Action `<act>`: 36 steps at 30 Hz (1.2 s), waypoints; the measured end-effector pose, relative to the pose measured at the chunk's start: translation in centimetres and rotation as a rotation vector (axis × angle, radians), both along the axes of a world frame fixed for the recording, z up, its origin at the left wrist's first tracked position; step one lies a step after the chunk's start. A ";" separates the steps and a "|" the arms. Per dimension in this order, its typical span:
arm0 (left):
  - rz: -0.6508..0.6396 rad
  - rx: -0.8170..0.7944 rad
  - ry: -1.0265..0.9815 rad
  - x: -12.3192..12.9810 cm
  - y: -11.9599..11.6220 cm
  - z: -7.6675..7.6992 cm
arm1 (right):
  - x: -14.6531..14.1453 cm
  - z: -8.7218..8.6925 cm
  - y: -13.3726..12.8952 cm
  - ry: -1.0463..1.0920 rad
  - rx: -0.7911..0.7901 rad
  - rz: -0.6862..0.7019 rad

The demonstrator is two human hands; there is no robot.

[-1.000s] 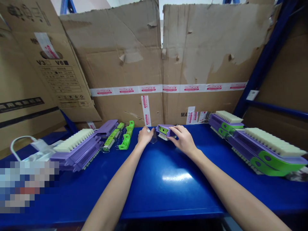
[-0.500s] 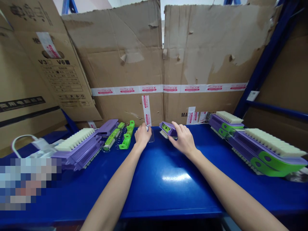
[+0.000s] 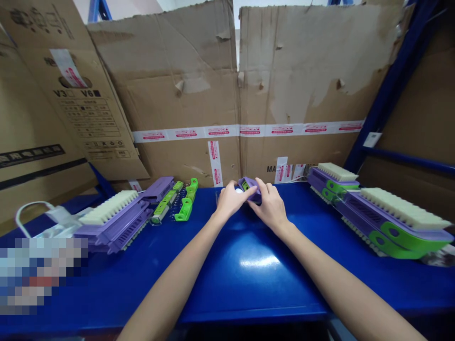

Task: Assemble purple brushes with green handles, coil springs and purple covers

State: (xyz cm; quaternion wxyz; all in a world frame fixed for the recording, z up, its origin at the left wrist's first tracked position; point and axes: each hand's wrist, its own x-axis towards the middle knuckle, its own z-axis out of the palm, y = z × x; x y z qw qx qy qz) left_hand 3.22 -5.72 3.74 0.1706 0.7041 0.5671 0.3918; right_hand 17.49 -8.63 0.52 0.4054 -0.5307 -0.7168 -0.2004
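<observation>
A purple brush head [image 3: 253, 185] with a green insert is at the centre, near the back of the blue table. My right hand [image 3: 268, 204] holds its right side between thumb and fingers. From the left, my left hand [image 3: 232, 199] reaches its green end, thumb against it. A small white round piece [image 3: 239, 191] shows between the thumb and fingers of my left hand. A clear flat piece lies behind that hand, mostly hidden. Left of my hands are bright green clips [image 3: 184, 210], clear coiled pieces and a row of green inserts [image 3: 164, 206].
Purple brushes with cream bristles are stacked at the left [image 3: 110, 208] and at the right [image 3: 401, 208], the right ones with green ends. A white power strip [image 3: 59, 227] with a cable sits at far left. Cardboard sheets [image 3: 185, 94] stand behind the blue table [image 3: 256, 284].
My left hand has moved right, from beside the clear piece to the brush head, with the white piece in its fingers. My right hand still holds the brush head.
</observation>
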 end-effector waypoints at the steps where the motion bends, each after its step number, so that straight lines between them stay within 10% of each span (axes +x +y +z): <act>1: -0.020 -0.021 0.017 -0.1 0.0 0.0 | 0.1 0.0 0.0 -0.013 -0.023 0.018; 15: -0.476 -0.276 -0.041 -4.1 2.5 -1.4 | 2.7 0.1 1.2 -0.122 -0.151 0.118; 29: -0.296 -0.197 -0.141 -4.4 2.2 -0.7 | 4.6 -0.2 2.6 0.201 -0.292 0.277; 36: -0.226 -0.278 -0.516 -4.1 2.5 0.2 | 4.7 -0.4 2.9 0.665 -0.468 0.352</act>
